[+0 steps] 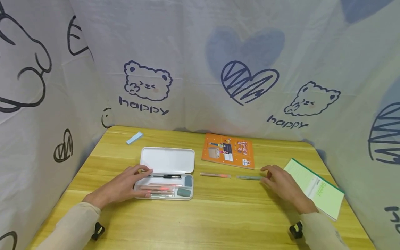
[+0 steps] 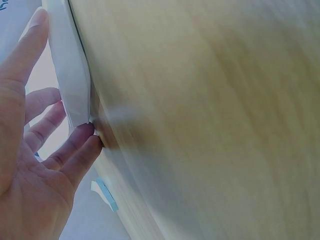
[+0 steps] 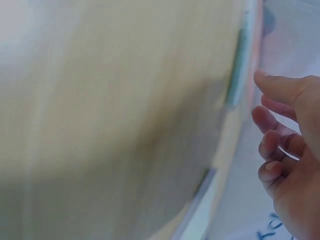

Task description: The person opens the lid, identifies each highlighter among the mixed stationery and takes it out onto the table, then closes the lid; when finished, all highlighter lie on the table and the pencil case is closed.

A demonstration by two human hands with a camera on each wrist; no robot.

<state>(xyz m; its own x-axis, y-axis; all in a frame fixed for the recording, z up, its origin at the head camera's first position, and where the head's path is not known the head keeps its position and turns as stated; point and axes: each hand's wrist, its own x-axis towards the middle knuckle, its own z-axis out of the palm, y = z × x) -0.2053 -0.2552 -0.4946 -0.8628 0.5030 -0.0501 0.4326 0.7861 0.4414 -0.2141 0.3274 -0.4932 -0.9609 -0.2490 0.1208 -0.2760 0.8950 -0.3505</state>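
Note:
An open white pencil case [image 1: 167, 160] lies on the table with its lid folded back. It holds a black pen [image 1: 172, 176], several pinkish pens [image 1: 156, 188], a green eraser-like block [image 1: 184, 192] and a grey-blue block [image 1: 188, 181]. My left hand [image 1: 125, 183] holds the case's left end, thumb at the front and fingers toward the hinge; the left wrist view shows those fingers [image 2: 75, 145] against its white side. My right hand [image 1: 285, 184] hovers by the right end of a green pen [image 1: 248, 177], thumb and fingers apart. Left of it lies a pinkish pen [image 1: 215, 175].
An orange booklet [image 1: 229, 151] lies behind the loose pens. At the right is a light green notebook [image 1: 318, 189], partly behind my right hand. A small light-blue strip [image 1: 134, 138] lies at the back left. Printed cloth [image 1: 193, 111] hangs around the table.

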